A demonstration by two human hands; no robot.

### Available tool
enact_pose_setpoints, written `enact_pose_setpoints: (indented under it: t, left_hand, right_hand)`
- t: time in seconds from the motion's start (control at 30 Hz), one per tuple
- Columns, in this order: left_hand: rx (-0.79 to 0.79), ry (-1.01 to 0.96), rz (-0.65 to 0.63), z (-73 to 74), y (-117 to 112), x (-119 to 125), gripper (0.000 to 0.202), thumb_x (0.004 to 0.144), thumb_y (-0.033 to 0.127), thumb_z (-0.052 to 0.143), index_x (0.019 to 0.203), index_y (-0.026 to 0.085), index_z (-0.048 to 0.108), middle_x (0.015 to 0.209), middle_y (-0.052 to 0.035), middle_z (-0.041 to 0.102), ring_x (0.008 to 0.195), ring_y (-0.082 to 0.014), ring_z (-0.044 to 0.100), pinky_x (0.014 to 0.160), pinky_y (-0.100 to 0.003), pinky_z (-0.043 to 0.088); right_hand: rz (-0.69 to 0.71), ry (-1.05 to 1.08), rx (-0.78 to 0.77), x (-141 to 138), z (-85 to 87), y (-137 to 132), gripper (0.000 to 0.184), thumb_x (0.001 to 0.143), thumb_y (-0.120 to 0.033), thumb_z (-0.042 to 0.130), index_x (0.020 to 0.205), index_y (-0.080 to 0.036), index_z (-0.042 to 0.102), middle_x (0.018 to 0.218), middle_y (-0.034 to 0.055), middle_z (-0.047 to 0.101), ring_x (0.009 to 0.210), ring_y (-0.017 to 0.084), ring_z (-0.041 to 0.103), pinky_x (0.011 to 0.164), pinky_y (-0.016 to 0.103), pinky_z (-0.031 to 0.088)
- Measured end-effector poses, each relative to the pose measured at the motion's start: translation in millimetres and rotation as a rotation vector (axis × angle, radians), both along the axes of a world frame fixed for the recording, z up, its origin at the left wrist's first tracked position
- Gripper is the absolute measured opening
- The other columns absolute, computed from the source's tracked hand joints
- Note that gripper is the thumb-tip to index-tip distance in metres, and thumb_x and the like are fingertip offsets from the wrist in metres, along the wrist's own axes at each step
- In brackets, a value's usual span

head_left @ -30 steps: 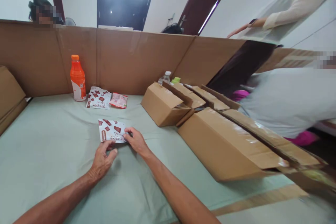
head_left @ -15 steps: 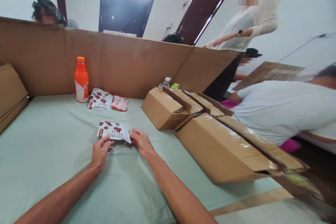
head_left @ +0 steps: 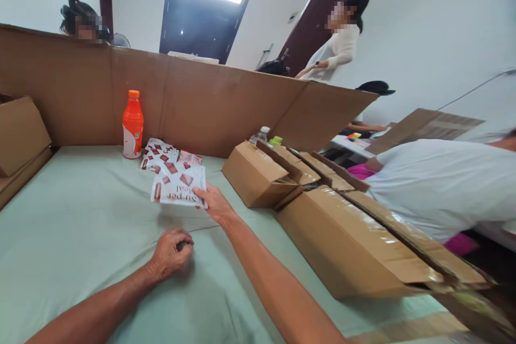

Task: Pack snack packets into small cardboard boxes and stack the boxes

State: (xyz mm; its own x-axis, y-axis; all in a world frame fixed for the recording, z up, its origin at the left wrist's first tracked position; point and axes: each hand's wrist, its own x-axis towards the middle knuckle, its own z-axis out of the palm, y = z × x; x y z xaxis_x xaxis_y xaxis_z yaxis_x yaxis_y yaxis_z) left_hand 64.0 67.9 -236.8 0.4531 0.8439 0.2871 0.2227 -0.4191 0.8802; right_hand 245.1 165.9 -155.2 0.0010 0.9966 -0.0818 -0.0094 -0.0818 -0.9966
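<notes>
My right hand (head_left: 213, 203) pinches the near right corner of a white sachet (head_left: 177, 187) printed with red squares and holds it lifted off the pale green cloth (head_left: 80, 226). My left hand (head_left: 171, 251) rests on the cloth nearer to me, curled into a loose fist around a small dark object that I cannot make out. Beyond the lifted sachet lies a small pile of like sachets (head_left: 159, 153) beside an orange drink bottle (head_left: 133, 124).
A brown cardboard wall (head_left: 217, 105) fences the back of the cloth. Two open cardboard boxes (head_left: 258, 174) (head_left: 355, 242) lie to the right, with two bottle tops (head_left: 268, 137) behind them. A folded box (head_left: 20, 137) sits far left. Other people are behind the wall and at right.
My right hand has lifted the sachet off the cloth and carried it away toward the pile. My left hand let go of it, drew back toward me and curled shut.
</notes>
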Motion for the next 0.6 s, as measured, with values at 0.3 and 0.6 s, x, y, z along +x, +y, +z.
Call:
enact_pose_setpoints:
  t: [0.3,0.6]
  left_hand:
    - [0.153,0.149,0.017,-7.7,-3,5,0.023,0.104,0.039,0.066,0.115,0.019,0.07,0.119,-0.0081,0.072,0.104,-0.0219,0.07,0.095,-0.044,0.061]
    - [0.142,0.332,0.034,-11.5,-10,17,0.024,0.103,0.038,0.068,0.116,0.018,0.07,0.12,-0.0083,0.072,0.106,-0.0231,0.07,0.096,-0.046,0.061]
  right_hand:
    - [-0.118,-0.436,0.114,-23,-27.3,42,0.038,0.101,-0.04,0.069,0.132,-0.018,0.065,0.135,0.0103,0.066,0.116,0.027,0.068,0.098,0.049,0.059]
    - [0.036,-0.891,0.32,-16,-92.9,-13,0.032,0.091,-0.023,0.054,0.112,-0.019,0.078,0.138,0.0139,0.071,0.134,0.03,0.061,0.118,0.05,0.041]
